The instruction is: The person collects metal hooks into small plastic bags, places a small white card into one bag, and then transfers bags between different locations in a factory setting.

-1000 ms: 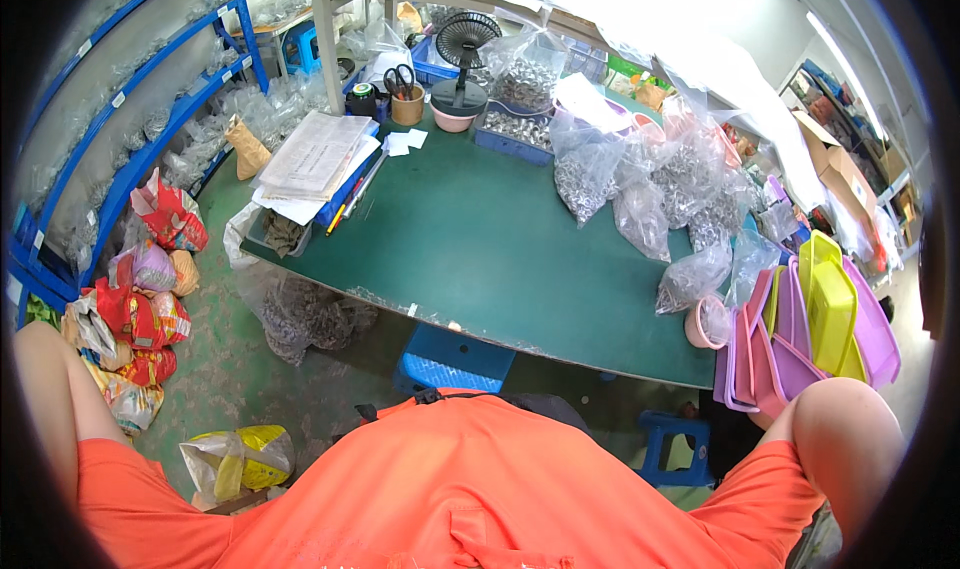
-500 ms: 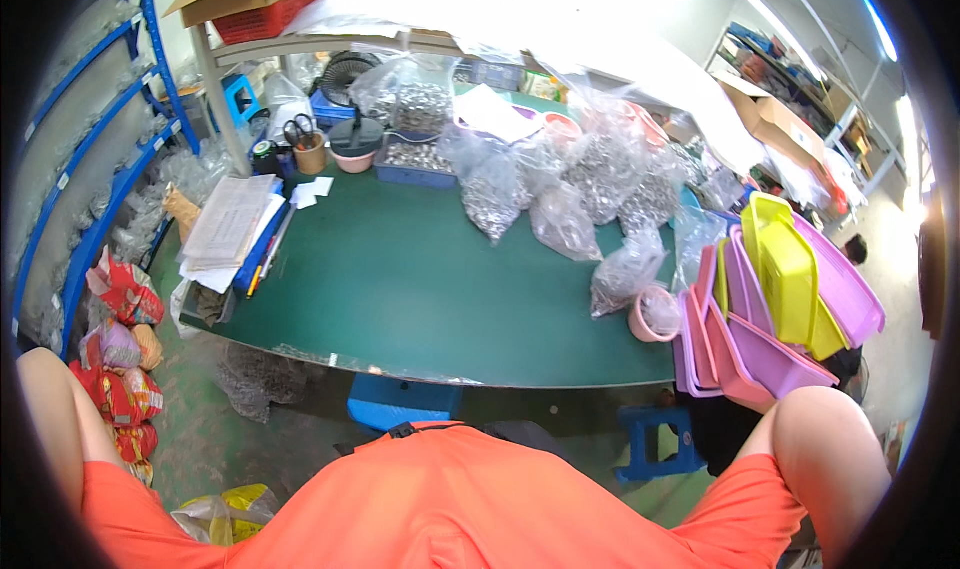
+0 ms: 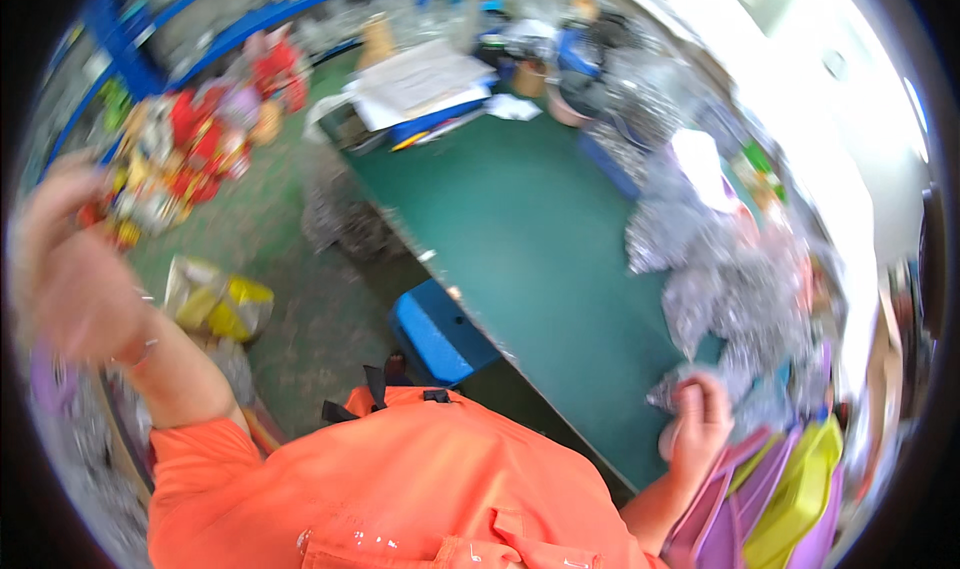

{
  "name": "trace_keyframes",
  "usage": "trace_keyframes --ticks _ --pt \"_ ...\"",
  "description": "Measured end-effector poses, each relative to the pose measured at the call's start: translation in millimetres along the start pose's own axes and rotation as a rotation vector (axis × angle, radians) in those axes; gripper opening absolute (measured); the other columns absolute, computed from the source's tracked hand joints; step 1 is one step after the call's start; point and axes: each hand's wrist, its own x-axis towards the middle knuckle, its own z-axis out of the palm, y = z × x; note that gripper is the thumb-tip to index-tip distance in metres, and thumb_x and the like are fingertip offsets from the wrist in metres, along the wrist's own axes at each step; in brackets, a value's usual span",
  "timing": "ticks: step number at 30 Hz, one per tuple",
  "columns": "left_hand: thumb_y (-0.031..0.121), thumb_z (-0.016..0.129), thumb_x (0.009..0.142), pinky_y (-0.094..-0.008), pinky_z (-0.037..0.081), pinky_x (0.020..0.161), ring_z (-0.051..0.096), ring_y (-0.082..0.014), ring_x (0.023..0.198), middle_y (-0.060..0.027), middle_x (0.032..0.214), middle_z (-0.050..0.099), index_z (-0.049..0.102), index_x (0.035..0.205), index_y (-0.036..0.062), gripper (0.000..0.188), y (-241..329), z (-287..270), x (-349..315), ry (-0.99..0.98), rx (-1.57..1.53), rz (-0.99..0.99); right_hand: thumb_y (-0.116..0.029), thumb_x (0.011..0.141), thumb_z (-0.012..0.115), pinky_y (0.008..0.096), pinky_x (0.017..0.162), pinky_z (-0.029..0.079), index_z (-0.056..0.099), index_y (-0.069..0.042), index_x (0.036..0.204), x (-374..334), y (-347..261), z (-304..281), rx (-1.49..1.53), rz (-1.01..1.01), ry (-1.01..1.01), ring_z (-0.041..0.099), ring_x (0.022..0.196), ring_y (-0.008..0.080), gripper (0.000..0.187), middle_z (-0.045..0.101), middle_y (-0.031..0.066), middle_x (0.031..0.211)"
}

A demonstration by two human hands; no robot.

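Observation:
My left hand is raised at the far left, over the floor side and away from the table. It is smeared by motion, so its fingers cannot be made out; nothing shows in it. My right hand hovers at the table's near right edge, its fingers loosely bent and a little apart, with nothing visible between them. Closest to it are a clear plastic bag of small shiny parts and a partly hidden pink cup. Beside its wrist stand stacked purple, pink and yellow-green plastic trays.
The green table runs diagonally, with papers at its far left end and a blue bin of parts along the back. A blue stool is under its front edge. Red packages and a yellow-white bag lie on the floor.
The view has swung left, and the table now slants across it. Both hands have come into sight, the left one raised, the right one near the trays.

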Motion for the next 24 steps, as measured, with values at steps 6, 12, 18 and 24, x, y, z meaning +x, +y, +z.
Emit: trace_keyframes --ticks 6,12,18,24 --pt "0.028 0.067 0.072 -0.0375 0.043 0.085 0.054 -0.035 0.099 -0.0217 0.106 0.057 0.055 0.108 0.0004 0.046 -6.6 -43.4 -200.6 -1.167 0.138 -1.325 -0.017 0.074 0.065 0.0405 0.081 0.042 0.052 0.0 0.11 16.4 -4.7 99.6 -0.519 0.035 -1.033 0.054 0.095 0.0349 0.042 0.058 0.0176 0.103" --pt "0.029 0.066 0.073 -0.0377 0.045 0.081 0.057 -0.0325 0.092 -0.0202 0.099 0.059 0.053 0.11 -0.0016 0.05 -33.4 -83.9 -328.1 -1.023 -0.07 -1.458 -0.018 0.077 0.062 0.0392 0.086 0.041 0.052 -0.002 0.112 30.8 -86.4 233.5 -0.58 -0.493 -1.082 0.052 0.101 0.0348 0.039 0.057 0.0173 0.106" --pt "0.029 0.063 0.076 -0.0384 0.041 0.089 0.051 -0.0342 0.105 -0.0203 0.111 0.054 0.053 0.111 -0.0009 0.048 -96.9 -126.5 -341.8 -0.9 0.065 -1.651 -0.017 0.077 0.063 0.0395 0.081 0.044 0.053 -0.002 0.111 14.7 -161.7 372.1 -0.452 -0.623 -1.314 0.054 0.096 0.0352 0.039 0.058 0.0176 0.102" --pt "0.031 0.062 0.076 -0.038 0.043 0.085 0.053 -0.0334 0.099 -0.0191 0.106 0.055 0.053 0.111 0.0013 0.047 -117.7 -164.9 -374.1 -0.869 0.078 -1.634 -0.018 0.077 0.061 0.0387 0.081 0.045 0.053 -0.002 0.112 16.7 -220.2 473.1 -0.414 -0.809 -1.389 0.055 0.096 0.035 0.039 0.058 0.0173 0.105"
